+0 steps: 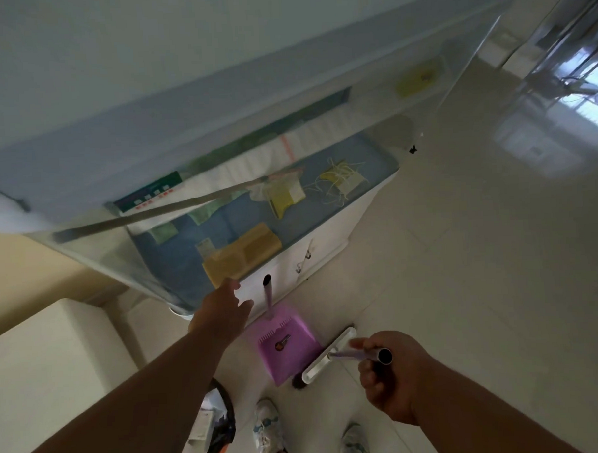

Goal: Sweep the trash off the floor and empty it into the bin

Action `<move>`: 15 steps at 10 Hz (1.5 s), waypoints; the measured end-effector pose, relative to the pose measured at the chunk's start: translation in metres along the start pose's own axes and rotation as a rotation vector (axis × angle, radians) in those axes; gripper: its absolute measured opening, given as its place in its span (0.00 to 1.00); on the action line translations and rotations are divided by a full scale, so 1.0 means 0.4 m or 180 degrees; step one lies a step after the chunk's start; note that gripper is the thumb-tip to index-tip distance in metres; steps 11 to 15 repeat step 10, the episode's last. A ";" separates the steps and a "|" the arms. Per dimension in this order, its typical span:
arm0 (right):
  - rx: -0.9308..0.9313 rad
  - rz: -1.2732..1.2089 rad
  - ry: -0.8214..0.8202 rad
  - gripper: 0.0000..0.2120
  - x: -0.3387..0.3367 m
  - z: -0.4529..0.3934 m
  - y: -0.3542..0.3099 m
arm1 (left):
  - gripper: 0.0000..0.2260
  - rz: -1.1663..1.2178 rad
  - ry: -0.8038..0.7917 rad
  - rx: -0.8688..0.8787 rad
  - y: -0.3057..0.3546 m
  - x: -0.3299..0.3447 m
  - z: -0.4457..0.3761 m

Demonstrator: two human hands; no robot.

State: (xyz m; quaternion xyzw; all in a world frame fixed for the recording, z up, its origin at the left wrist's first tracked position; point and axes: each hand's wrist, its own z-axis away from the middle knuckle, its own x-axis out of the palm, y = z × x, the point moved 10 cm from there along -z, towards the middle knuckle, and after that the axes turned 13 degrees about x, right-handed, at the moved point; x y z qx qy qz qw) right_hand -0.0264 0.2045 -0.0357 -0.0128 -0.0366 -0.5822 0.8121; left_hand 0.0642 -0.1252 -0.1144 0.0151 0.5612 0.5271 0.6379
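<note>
The broom handle [359, 355] is clenched near its top end in the right hand [389, 373], the fingers wrapped fully round the tube. The left hand [222, 310] is released, fingers spread, reaching toward the upright handle of the dustpan [267, 296] without touching it.

The pink dustpan [285, 343] is set on the tiled floor [464, 287], close against the base of the white cabinet [325, 239], with one small dark scrap [283, 345] lying in its tray. The white broom head [329, 355] is laid just beside the pan's right edge.

The pan is judged to be light, stiff plastic, best taken high on its thin tube handle and kept level, since the scrap could slide off the smooth tray if it is tipped. The broom is likewise judged light and rigid.

The bin [210, 432], lined in black and partly filled, is seen near the left foot [267, 429], at the bottom edge of the view.
</note>
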 end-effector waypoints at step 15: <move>-0.0766 -0.0268 -0.0398 0.23 0.449 -0.111 -0.352 | 0.18 0.0398 0.0272 0.0015 -0.078 -0.053 0.061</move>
